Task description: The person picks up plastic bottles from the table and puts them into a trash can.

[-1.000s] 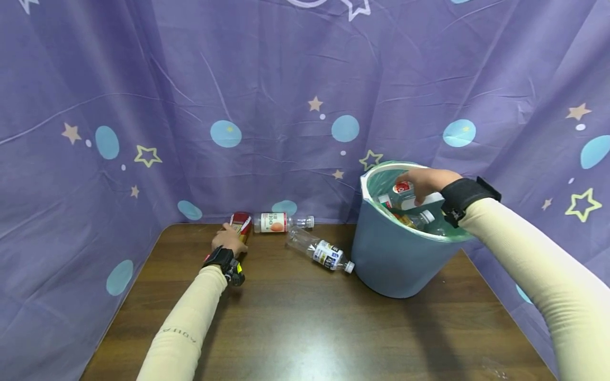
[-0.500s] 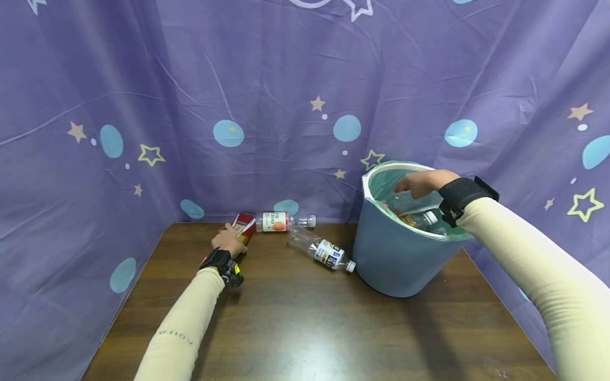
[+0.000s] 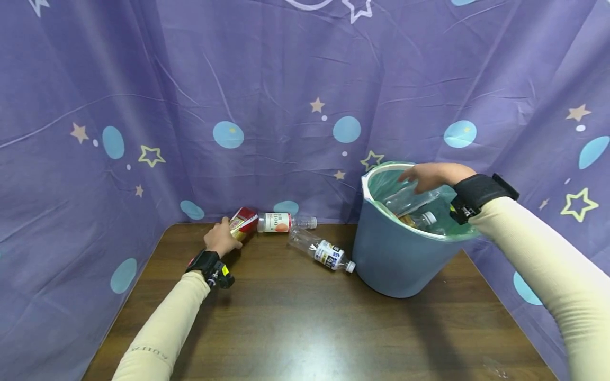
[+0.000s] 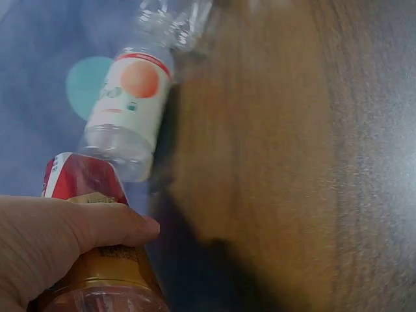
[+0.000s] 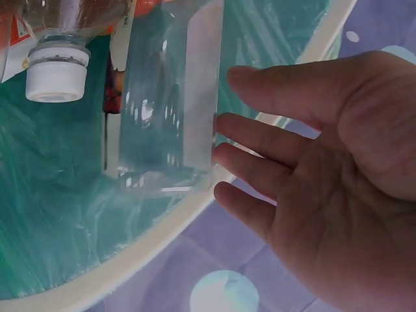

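My left hand (image 3: 220,239) grips a bottle with a red and gold label (image 3: 244,219) at the table's back left. In the left wrist view, the thumb lies across that bottle (image 4: 81,175). Just beyond its end lies a clear bottle with a peach-printed label (image 3: 278,223). Over the bin's mouth, my right hand (image 3: 431,176) has its fingers spread and holds nothing. Close to those fingertips in the right wrist view is a clear plastic bottle (image 5: 169,97) inside the bin. A white-capped bottle (image 5: 57,75) lies beside it.
The blue-grey bin (image 3: 397,264) with a green liner stands at the table's right, several bottles inside. Another clear bottle (image 3: 329,255) lies on the wooden table (image 3: 286,317), its cap close to the bin. A purple curtain (image 3: 267,174) hangs behind.
My right hand has let go of a clear bottle, which now lies in the bin, and has shifted slightly right. The left hand has moved slightly left with the red and gold bottle, which has turned.
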`<state>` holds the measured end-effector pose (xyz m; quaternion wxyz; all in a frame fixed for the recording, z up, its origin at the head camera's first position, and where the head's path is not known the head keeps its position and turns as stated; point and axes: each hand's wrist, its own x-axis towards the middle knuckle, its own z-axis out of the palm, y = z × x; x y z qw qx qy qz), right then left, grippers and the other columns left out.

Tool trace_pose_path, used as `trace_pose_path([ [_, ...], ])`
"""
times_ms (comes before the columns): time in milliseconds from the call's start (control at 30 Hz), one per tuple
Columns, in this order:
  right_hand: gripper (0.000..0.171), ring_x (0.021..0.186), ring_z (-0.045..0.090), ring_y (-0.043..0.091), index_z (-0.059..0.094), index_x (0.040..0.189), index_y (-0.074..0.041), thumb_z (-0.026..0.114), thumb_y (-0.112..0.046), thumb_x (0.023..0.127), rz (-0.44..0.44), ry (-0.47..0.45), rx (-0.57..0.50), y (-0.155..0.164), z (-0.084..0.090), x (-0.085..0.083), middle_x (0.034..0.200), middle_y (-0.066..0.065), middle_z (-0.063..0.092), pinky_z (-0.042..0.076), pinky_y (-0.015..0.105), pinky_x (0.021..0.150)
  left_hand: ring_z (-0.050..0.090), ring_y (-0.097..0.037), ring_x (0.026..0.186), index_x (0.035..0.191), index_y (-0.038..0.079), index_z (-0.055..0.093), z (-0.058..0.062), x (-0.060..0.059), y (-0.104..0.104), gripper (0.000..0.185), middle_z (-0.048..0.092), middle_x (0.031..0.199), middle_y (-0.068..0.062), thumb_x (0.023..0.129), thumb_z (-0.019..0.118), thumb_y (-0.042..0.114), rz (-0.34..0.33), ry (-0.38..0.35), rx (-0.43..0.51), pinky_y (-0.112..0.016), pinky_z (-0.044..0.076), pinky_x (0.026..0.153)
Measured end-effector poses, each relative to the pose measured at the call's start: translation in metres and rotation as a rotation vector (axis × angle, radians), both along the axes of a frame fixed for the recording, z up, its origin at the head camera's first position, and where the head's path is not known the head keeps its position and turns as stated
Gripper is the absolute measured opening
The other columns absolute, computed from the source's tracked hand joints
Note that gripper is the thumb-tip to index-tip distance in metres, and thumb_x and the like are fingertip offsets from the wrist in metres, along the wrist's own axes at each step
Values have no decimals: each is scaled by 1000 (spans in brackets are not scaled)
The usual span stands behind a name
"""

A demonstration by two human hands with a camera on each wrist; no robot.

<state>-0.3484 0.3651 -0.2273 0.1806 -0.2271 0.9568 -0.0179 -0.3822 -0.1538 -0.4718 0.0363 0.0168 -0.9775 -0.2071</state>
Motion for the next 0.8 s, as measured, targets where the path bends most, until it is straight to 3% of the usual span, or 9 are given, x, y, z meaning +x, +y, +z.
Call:
trace_pose_path([
  [200,48,120,56,56,57,132,11,65,6,85,5,103,-21,-1,6,6,128,39,60,54,57,93,67,-44,100,138,1,47,26,4,1,89,66,114,-29,66,91,28,-63,86,0,-57,53,76],
  [467,47,123,56,53,56,138,5,64,0,92,-63,250,-83,-18,13,17,133,36,59,54,54,87,67,-41,102,144,9,48,63,17,22,94,67,118,-23,64,93,28,-176,190,11,-57,53,78],
  [700,59,136,47,50,44,149,3,63,-3,93,-22,385,-179,-50,17,30,149,30,48,45,60,105,68,-39,98,144,16,52,90,33,55,94,69,113,-19,61,95,27,-301,263,-53,-56,55,74],
  [800,68,138,45,48,37,155,-3,63,-3,93,-13,416,-212,-69,19,37,154,28,43,43,61,107,68,-37,95,144,18,53,100,44,71,94,69,110,-16,62,96,31,-357,295,-80,-54,56,73],
])
